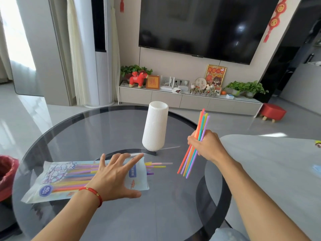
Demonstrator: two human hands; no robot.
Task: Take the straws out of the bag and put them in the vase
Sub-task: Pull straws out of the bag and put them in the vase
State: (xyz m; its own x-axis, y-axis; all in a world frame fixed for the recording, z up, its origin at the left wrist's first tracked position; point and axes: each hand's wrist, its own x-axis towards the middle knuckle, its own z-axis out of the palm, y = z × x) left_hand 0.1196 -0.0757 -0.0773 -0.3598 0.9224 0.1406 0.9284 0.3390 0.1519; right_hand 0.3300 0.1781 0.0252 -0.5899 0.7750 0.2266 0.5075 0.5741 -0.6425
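A: What is seen at lower left of the frame?
B: The bag [57, 180] is pressed flat on the table [156, 206] by the left hand [112, 178], fingers spread; straw tips are seen at its mouth.

A: And right of centre?
B: A bundle of straws [192, 153] is gripped by the right hand [206, 146], fingers curled round it. The vase [154, 126] is stood upright farther back, centre.

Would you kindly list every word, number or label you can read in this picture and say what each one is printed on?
"40": in the dark round badge on the straw bag, near its closed end.
Blue label on the bag beside the left hand: characters too blurred to read.
Round plate on the TV cabinet: characters too small to read.
Framed orange picture: one character, unreadable.
Yellow-framed poster: top lettering unreadable.
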